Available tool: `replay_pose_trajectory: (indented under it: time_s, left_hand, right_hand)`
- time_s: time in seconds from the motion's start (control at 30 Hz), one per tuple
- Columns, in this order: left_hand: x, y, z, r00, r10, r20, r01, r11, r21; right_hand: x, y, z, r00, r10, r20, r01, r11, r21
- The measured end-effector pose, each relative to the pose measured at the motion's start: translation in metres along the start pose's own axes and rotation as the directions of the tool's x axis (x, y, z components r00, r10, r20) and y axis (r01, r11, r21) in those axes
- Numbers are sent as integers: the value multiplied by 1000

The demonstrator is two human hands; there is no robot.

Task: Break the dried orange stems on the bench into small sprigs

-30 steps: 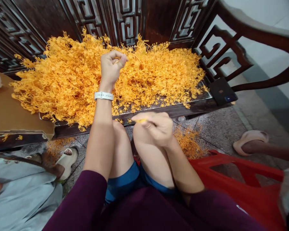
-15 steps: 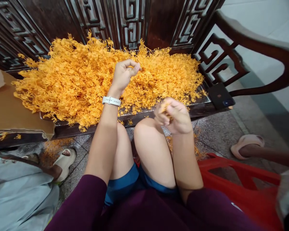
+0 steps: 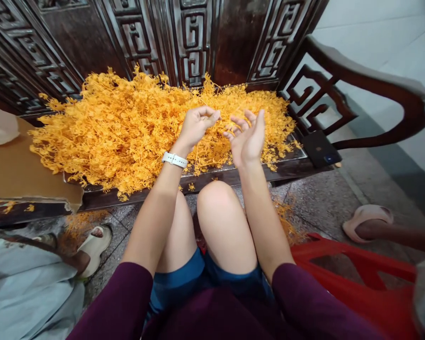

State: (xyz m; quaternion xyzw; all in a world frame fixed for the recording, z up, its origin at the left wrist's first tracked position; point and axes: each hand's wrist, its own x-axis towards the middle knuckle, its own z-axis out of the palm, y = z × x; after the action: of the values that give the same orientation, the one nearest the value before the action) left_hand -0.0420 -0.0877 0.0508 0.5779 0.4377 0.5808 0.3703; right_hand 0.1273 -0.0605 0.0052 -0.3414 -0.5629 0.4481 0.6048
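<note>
A big heap of orange, branching, plastic-looking sprigs (image 3: 127,127) spreads over a dark wooden bench. Above its middle is my left hand (image 3: 196,125), thumb and forefinger pinched together; whatever is between the tips is too small to make out against the orange. My right hand (image 3: 248,141) is just to the right, palm turned toward the left hand, fingers spread and slightly curled. No object shows in the right palm. The two hands are close but apart.
Brown cardboard (image 3: 28,165) lies on the bench's left end, and a dark flat object (image 3: 318,148) on its right end. Fallen orange bits (image 3: 286,219) litter the floor. A red plastic stool (image 3: 354,274) stands at right. Other people's feet and legs show on both sides.
My right hand has risen from over the right knee toward my left hand and opened; the orange pieces in it no longer show. My left hand remains pinched, slightly farther right and lower.
</note>
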Motion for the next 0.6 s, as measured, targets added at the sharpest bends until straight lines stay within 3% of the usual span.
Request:
replay_pose_trajectory:
  time_s: [0.13,0.27,0.33,0.47,0.53,0.6]
  left_hand:
    - [-3,-2,16,997,48,54,-49,998,24]
    - [-4,-4,19,999,46,29,-48,995,85]
    - [-2,-6,20,996,87,-15,-84,989,121]
    - [5,-7,18,985,151,-88,-135,976,173]
    - [10,-5,9,988,94,-120,-77,988,136]
    - [13,0,-2,986,-69,-153,72,997,14]
  right_hand:
    - [-2,-15,26,984,87,-157,-64,987,145]
    - [-10,-30,32,948,229,-221,-149,933,326]
    - [-15,-38,33,944,282,-173,-205,908,364]
    - [-29,-55,38,946,320,51,-311,851,424]
    - [-39,-67,42,931,341,128,-360,811,462]
    - [-48,-79,44,916,362,174,-401,786,471]
